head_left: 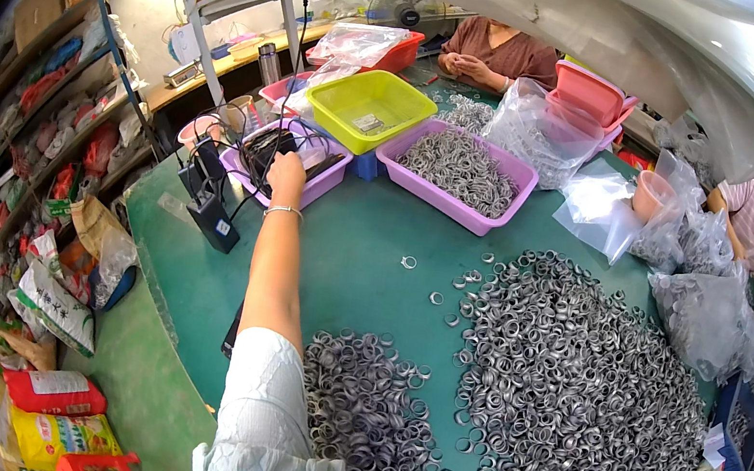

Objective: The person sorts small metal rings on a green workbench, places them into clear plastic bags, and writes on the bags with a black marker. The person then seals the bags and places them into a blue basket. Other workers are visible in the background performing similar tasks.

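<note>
A yellow-green tub (369, 108) sits beside a purple tray of metal rings (460, 172) on the green counter (363, 263). Two ring heaps (579, 383) lie nearer, and clear bags (706, 314), perhaps holding rings, stand right.

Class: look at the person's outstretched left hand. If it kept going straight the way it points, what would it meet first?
Probably the dark tangle of cables in the light purple tray; the left hand is already over its rim. Depth is unclear.

Red, yellow sacks (53, 411) on floor at left; clear bags (711, 315) at right.
</note>
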Demonstrator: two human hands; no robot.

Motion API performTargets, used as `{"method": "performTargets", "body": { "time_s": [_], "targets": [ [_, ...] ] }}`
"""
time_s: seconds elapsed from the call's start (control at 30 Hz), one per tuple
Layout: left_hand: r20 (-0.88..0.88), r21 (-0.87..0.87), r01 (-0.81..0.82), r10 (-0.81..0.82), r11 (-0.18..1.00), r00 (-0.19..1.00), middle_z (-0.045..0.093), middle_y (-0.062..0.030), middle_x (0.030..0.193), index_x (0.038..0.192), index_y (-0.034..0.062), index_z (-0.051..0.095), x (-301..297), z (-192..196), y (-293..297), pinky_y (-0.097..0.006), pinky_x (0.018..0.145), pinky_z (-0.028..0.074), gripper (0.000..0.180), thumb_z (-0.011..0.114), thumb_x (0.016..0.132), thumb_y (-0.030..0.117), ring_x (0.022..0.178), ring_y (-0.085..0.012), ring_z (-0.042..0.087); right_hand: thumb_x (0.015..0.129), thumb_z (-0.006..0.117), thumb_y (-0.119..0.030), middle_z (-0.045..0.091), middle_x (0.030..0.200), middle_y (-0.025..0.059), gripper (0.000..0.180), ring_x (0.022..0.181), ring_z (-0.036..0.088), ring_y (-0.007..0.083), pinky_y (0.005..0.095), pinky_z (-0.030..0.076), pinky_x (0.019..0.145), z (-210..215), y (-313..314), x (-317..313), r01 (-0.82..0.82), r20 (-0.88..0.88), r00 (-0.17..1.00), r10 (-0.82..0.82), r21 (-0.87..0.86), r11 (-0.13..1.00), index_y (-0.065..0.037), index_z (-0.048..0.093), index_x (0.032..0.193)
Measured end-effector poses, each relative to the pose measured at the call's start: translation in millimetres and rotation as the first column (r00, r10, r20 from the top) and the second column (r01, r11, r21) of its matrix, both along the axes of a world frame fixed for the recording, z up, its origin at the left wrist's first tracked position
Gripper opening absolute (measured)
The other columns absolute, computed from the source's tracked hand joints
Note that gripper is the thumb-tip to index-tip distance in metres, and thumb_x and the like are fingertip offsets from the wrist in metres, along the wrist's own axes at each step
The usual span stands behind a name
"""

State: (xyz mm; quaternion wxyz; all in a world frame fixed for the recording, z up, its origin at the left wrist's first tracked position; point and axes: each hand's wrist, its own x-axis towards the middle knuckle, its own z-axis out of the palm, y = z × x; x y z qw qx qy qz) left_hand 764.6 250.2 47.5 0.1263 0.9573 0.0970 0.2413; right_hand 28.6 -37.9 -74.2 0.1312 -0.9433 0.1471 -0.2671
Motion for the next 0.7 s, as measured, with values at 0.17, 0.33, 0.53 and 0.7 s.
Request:
{"method": "performTargets", "body": {
  "time_s": [0.17, 0.33, 0.53, 0.7],
  "targets": [
    [0.077, -0.090, -0.015, 0.022, 0.996, 0.997, 0.058, -0.0173, 0.106, 0.085, -0.0006, 0.065, -0.1, -4.7, 6.9, -0.043, 0.074, 0.050, 0.022, 0.047, 0.084, 0.011, 0.091, -0.0349, 0.061, 0.066, 0.077, -0.019, 0.058, 0.110, 0.0139, 0.051, 0.093, 0.057, 0.0320, 0.0396, 0.045, 0.079, 36.0, 4.0, 15.6, -0.092, -0.058, 0.995, 0.085, -0.136, 0.986, -0.009, 0.059, 0.113],
    [0.270, -0.312, 0.071, 0.016, 0.947, 0.963, 0.059, -0.0129, 0.098, 0.082, 0.0033, 0.065, -16.1, -3.2, -8.6, -0.044, 0.076, 0.046, 0.011, 0.060, 0.077, 0.012, 0.089, -0.0328, 0.059, 0.068, 0.075, -0.017, 0.055, 0.116, 0.0128, 0.051, 0.099, 0.053, 0.0319, 0.0406, 0.042, 0.085, 30.7, 2.7, 5.2, -0.128, -0.147, 0.983, 0.106, -0.147, 0.981, -0.010, 0.057, 0.115],
    [0.689, -0.378, 0.468, -0.095, 0.798, 0.718, 0.062, -0.0155, 0.083, 0.086, -0.0027, 0.054, -27.0, 23.2, -3.8, -0.035, 0.067, 0.048, 0.011, 0.053, 0.085, 0.008, 0.074, -0.0245, 0.062, 0.075, 0.066, -0.013, 0.044, 0.128, 0.0146, 0.045, 0.114, 0.043, 0.0343, 0.0452, 0.036, 0.093, 42.9, 10.4, 4.4, -0.116, -0.227, 0.965, 0.127, 0.064, 0.991, -0.011, 0.054, 0.118],
    [0.707, -0.665, 0.744, -0.265, 0.067, 0.656, 0.062, -0.0110, 0.077, 0.096, -0.0048, 0.051, -105.1, 52.5, -69.2, -0.027, 0.064, 0.049, 0.015, 0.051, 0.089, 0.008, 0.065, -0.0163, 0.060, 0.076, 0.061, -0.012, 0.038, 0.132, 0.0172, 0.044, 0.119, 0.038, 0.0386, 0.0469, 0.034, 0.095, 56.0, 11.4, 4.1, -0.177, -0.298, 0.938, 0.177, 0.026, 0.984, -0.011, 0.051, 0.119]
  ]
}}
